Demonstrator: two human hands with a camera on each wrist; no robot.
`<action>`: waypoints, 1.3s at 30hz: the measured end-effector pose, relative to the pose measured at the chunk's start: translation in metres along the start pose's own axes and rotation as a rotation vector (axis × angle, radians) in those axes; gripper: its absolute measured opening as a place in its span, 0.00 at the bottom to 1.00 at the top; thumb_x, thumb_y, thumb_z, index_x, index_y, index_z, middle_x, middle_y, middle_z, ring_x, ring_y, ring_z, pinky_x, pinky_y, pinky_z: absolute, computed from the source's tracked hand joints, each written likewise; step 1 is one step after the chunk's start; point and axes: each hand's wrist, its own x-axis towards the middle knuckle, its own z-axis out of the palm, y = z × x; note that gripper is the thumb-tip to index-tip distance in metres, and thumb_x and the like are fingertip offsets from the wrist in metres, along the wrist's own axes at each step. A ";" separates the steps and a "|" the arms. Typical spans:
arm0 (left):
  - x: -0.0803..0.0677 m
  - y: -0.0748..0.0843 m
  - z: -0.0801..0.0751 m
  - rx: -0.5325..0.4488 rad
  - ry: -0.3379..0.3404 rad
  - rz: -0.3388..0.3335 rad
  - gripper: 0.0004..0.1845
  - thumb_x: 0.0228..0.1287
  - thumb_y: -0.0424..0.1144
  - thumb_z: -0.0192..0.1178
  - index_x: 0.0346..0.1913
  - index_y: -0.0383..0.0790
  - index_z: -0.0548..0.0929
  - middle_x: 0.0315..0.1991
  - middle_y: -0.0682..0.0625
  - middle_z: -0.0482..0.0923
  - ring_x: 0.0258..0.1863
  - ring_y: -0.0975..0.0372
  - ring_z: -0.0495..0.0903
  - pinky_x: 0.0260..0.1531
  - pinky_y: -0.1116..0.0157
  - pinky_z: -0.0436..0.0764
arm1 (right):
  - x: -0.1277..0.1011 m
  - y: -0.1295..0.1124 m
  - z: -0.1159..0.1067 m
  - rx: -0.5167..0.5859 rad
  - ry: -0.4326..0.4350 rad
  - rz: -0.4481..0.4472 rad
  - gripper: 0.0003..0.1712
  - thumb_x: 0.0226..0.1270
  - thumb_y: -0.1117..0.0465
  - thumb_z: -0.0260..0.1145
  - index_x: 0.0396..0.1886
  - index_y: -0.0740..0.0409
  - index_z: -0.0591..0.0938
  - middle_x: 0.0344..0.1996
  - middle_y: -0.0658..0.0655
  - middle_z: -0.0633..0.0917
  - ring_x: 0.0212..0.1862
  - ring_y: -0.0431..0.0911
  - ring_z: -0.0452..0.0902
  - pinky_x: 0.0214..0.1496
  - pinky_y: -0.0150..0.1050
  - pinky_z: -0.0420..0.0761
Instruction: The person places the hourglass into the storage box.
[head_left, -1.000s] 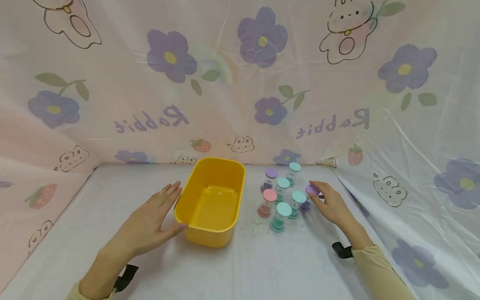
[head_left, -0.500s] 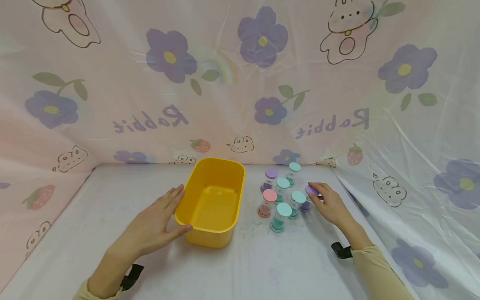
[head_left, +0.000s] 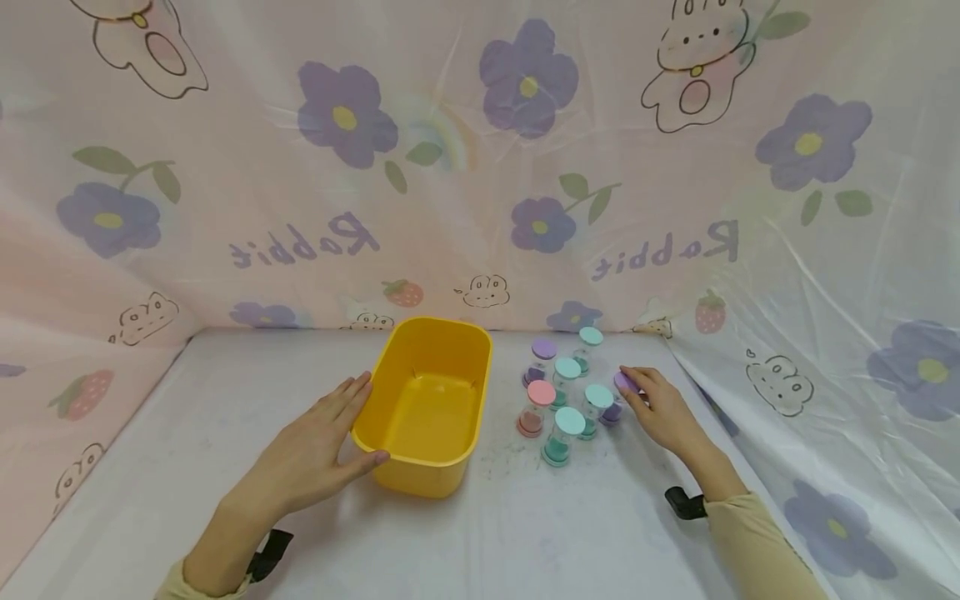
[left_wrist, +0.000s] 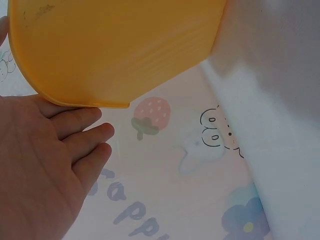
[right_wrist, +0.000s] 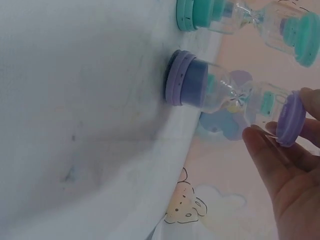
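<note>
My right hand (head_left: 663, 408) pinches the purple top cap of an hourglass (right_wrist: 225, 90) with purple sand, at the right edge of a group of small hourglasses. Its base appears to be on the table. Close by stand several teal hourglasses (head_left: 557, 452), a pink hourglass (head_left: 531, 421) and another purple hourglass (head_left: 540, 367). A yellow plastic bin (head_left: 427, 479) is left of the group, with nothing inside it. My left hand (head_left: 300, 458) has its fingers straight along the bin's left side, the thumb at the near rim; the left wrist view shows the fingers against the rim.
A white cloth covers the table (head_left: 480, 550). Behind it and at both sides hangs a printed curtain (head_left: 435, 208) with flowers and rabbits. The nearest teal hourglass stands close beside the held one in the right wrist view.
My left hand has moved a little right, closer against the bin. The right hand stays at the purple hourglass, nearly still. The bin and the other hourglasses have kept their places.
</note>
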 end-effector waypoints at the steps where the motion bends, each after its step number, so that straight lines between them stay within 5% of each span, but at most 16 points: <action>1: 0.000 0.000 0.000 -0.002 0.003 0.002 0.53 0.71 0.70 0.56 0.82 0.34 0.57 0.83 0.43 0.54 0.80 0.45 0.58 0.75 0.42 0.64 | 0.000 0.000 0.000 -0.004 0.009 -0.008 0.24 0.78 0.67 0.61 0.68 0.76 0.74 0.59 0.76 0.78 0.53 0.68 0.81 0.54 0.64 0.83; 10: 0.001 -0.001 0.001 0.004 0.006 0.007 0.53 0.70 0.70 0.57 0.82 0.33 0.57 0.83 0.42 0.54 0.80 0.45 0.58 0.75 0.42 0.64 | 0.001 0.000 -0.006 -0.017 0.134 -0.078 0.22 0.75 0.69 0.64 0.65 0.75 0.77 0.56 0.73 0.80 0.53 0.66 0.82 0.51 0.60 0.85; 13: 0.001 -0.001 0.001 0.009 0.011 0.012 0.53 0.70 0.70 0.57 0.81 0.33 0.58 0.83 0.42 0.54 0.80 0.44 0.58 0.75 0.42 0.65 | 0.005 -0.001 -0.011 -0.010 0.178 -0.109 0.22 0.74 0.70 0.65 0.64 0.75 0.78 0.54 0.72 0.81 0.53 0.65 0.81 0.51 0.40 0.86; 16: 0.001 -0.002 0.001 0.009 0.009 0.010 0.53 0.70 0.70 0.57 0.81 0.33 0.58 0.83 0.42 0.54 0.80 0.44 0.58 0.75 0.41 0.64 | 0.009 -0.004 -0.016 -0.006 0.215 -0.129 0.22 0.73 0.71 0.65 0.64 0.75 0.79 0.54 0.72 0.81 0.53 0.65 0.81 0.52 0.18 0.74; 19: 0.001 -0.001 0.001 0.005 0.003 0.005 0.53 0.70 0.70 0.56 0.82 0.33 0.57 0.83 0.42 0.54 0.80 0.44 0.58 0.75 0.41 0.64 | 0.012 -0.009 -0.022 -0.004 0.243 -0.147 0.22 0.72 0.72 0.65 0.63 0.75 0.79 0.54 0.71 0.81 0.53 0.66 0.81 0.54 0.09 0.65; 27: 0.001 -0.001 0.002 0.010 0.015 0.014 0.53 0.70 0.70 0.57 0.81 0.32 0.58 0.83 0.42 0.54 0.80 0.44 0.58 0.75 0.42 0.64 | 0.030 -0.023 -0.037 0.022 0.306 -0.251 0.23 0.69 0.77 0.66 0.63 0.76 0.79 0.52 0.72 0.81 0.52 0.66 0.81 0.58 0.09 0.64; 39: 0.001 -0.001 0.003 0.014 0.012 0.018 0.53 0.70 0.70 0.57 0.82 0.33 0.57 0.83 0.42 0.53 0.80 0.44 0.57 0.75 0.42 0.64 | 0.065 -0.070 -0.049 0.008 0.287 -0.319 0.22 0.74 0.71 0.65 0.65 0.71 0.79 0.55 0.67 0.82 0.52 0.59 0.83 0.56 0.12 0.68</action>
